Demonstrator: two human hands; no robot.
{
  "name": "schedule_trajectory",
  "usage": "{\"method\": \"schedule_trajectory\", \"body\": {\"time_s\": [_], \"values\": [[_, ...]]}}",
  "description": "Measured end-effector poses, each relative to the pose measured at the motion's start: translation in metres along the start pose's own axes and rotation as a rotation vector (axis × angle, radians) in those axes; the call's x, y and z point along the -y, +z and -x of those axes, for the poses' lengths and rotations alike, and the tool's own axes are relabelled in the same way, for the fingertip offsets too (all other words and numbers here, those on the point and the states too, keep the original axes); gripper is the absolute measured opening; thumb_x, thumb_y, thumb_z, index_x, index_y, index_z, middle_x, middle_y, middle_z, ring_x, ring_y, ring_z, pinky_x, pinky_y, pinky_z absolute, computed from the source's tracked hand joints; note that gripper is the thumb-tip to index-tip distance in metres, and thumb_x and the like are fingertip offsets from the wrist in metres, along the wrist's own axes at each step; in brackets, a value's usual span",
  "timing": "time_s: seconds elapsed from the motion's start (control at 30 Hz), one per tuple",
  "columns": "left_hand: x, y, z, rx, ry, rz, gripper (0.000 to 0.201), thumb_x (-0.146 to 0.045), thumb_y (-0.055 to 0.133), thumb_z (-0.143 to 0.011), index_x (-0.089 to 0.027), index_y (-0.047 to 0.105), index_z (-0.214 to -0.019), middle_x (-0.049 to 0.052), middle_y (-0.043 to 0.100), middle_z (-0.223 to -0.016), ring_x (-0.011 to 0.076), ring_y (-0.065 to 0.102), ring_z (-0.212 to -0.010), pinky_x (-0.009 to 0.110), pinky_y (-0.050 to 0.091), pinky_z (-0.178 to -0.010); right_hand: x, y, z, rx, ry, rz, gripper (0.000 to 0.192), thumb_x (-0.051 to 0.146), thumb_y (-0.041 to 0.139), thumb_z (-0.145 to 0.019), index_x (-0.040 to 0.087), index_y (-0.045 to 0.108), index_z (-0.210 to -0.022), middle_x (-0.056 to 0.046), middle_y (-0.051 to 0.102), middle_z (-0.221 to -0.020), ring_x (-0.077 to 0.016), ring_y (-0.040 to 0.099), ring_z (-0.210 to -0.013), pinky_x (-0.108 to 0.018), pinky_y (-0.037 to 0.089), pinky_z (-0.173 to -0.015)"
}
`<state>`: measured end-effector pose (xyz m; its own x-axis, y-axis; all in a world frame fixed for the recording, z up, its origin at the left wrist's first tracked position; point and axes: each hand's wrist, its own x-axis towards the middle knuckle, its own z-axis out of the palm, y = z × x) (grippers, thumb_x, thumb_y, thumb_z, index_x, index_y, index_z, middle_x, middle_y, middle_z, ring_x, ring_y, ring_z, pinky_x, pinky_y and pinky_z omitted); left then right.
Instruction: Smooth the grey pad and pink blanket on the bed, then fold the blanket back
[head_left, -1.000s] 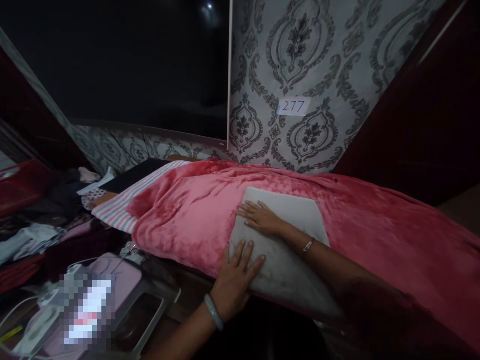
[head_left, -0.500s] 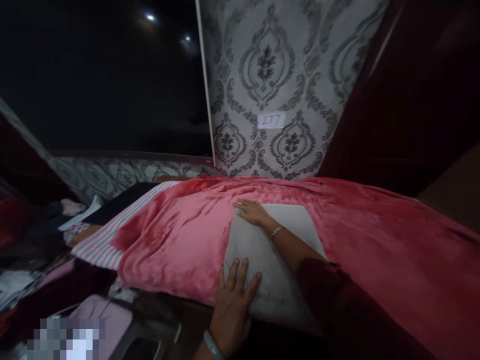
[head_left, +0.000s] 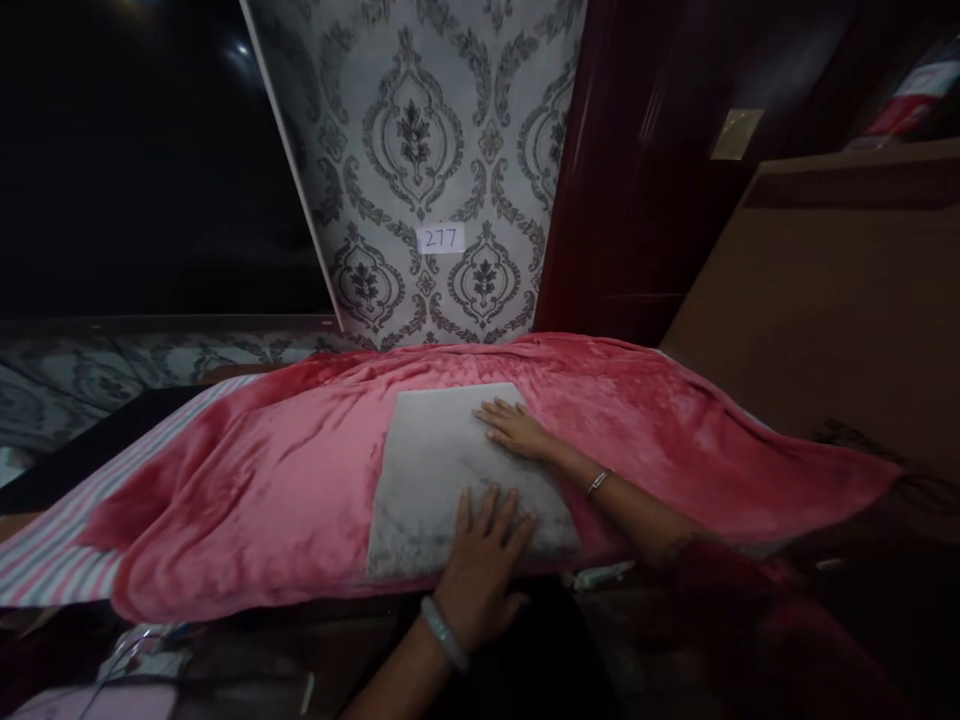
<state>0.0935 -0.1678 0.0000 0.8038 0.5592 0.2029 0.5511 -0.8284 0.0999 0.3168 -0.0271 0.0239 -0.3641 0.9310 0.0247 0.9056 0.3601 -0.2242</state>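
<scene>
A light grey, soft-looking folded cloth [head_left: 431, 470] lies flat on a pink plush blanket [head_left: 300, 480]. My left hand [head_left: 484, 560], with a pale bangle at the wrist, rests on the near edge of the grey cloth, fingers spread. Farther back, my right hand [head_left: 517, 430] lies flat near the cloth's upper right part, its fingers stretched out to the left; a thin bracelet circles that wrist. Neither hand grips anything. Beneath the blanket, a striped cloth [head_left: 82, 540] sticks out on the left.
A large dark screen [head_left: 150, 180] stands at the back left against patterned wallpaper [head_left: 412, 140] bearing a paper label [head_left: 441, 238] marked 277. To the right are a dark red glossy panel [head_left: 630, 150] and a big cardboard box [head_left: 840, 320]. Clutter lies below left.
My view has turned to the right, bringing the cardboard box into sight. My right hand has slid rightward over the grey cloth from its far left corner; the left hand has also shifted right across it.
</scene>
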Motion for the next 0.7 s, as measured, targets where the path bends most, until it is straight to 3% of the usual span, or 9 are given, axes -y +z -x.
{"method": "schedule_trajectory", "body": {"time_s": [0.1,0.23,0.5,0.7], "values": [[-0.017,0.018,-0.024,-0.001,0.017,0.016,0.095,-0.041,0.078,-0.075,-0.032,0.029,-0.157,0.009,0.02,-0.167,0.042,0.01,-0.153,0.075,0.01,-0.118,-0.013,0.007,0.003,-0.011,0.01,0.04,0.059,0.049,0.031,-0.104,0.03,0.029,-0.159,-0.005,0.017,-0.167,-0.0304,0.014,-0.154,-0.06,0.017,-0.12],[-0.023,0.032,-0.028,-0.027,-0.018,-0.04,0.088,-0.041,0.073,-0.08,-0.032,0.031,-0.156,0.009,0.02,-0.168,0.0434,0.008,-0.153,0.075,0.006,-0.118,-0.023,0.014,-0.014,-0.044,0.071,0.047,0.059,0.052,0.028,-0.104,0.032,0.027,-0.16,-0.003,0.015,-0.168,-0.0303,0.014,-0.154,-0.057,0.017,-0.121],[-0.022,0.024,-0.025,0.005,0.01,-0.052,0.077,-0.045,0.06,-0.089,-0.032,0.027,-0.158,0.009,0.018,-0.168,0.0437,0.009,-0.153,0.074,0.008,-0.117,-0.044,0.009,-0.053,-0.032,0.29,-0.002,0.057,0.049,0.021,-0.105,0.035,0.026,-0.16,0.001,0.021,-0.167,-0.0277,0.015,-0.154,-0.053,0.018,-0.122],[-0.022,0.025,-0.024,-0.01,0.017,-0.06,0.075,-0.039,0.058,-0.09,-0.031,0.027,-0.158,0.01,0.018,-0.168,0.0445,0.011,-0.152,0.074,0.008,-0.117,-0.037,0.002,-0.053,-0.052,0.36,0.002,0.057,0.045,0.02,-0.104,0.033,0.029,-0.159,0.0,0.023,-0.166,-0.0299,0.014,-0.153,-0.059,0.02,-0.12]]}}
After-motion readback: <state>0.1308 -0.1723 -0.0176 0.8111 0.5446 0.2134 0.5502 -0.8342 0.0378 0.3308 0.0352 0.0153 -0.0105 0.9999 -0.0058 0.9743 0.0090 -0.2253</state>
